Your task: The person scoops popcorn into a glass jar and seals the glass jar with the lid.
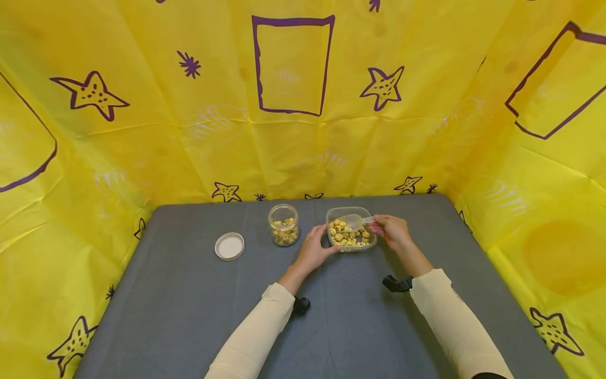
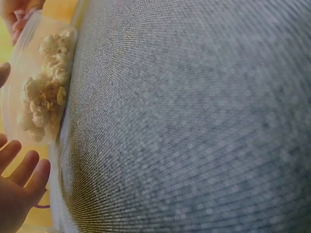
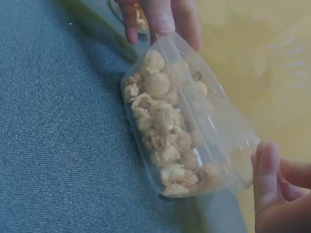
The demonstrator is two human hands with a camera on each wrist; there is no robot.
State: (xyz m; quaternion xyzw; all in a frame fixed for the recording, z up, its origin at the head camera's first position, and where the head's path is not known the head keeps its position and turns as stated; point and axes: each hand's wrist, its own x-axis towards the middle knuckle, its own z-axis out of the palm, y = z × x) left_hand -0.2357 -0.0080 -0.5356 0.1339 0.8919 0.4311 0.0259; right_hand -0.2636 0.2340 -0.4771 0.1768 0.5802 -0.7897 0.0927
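Note:
A clear plastic container point(image 1: 352, 247) holds caramel-coloured popcorn point(image 1: 347, 234) on the grey table. My right hand point(image 1: 392, 230) pinches the handle of a translucent scoop point(image 1: 352, 221), whose bowl is inside the container, over the popcorn. At the container's left side is my left hand point(image 1: 313, 250), its thumb by the near rim and its fingers spread along the side. The left wrist view shows these fingers point(image 2: 31, 170) nearly straight. In the right wrist view the left thumb point(image 3: 163, 23) is right at the container's corner.
A clear jar point(image 1: 284, 226) partly filled with popcorn stands left of the container, without its lid. Further left a round white lid point(image 1: 229, 246) lies on the table point(image 1: 189, 316). Yellow cloth point(image 1: 303, 152) with purple drawings hangs behind and at both sides.

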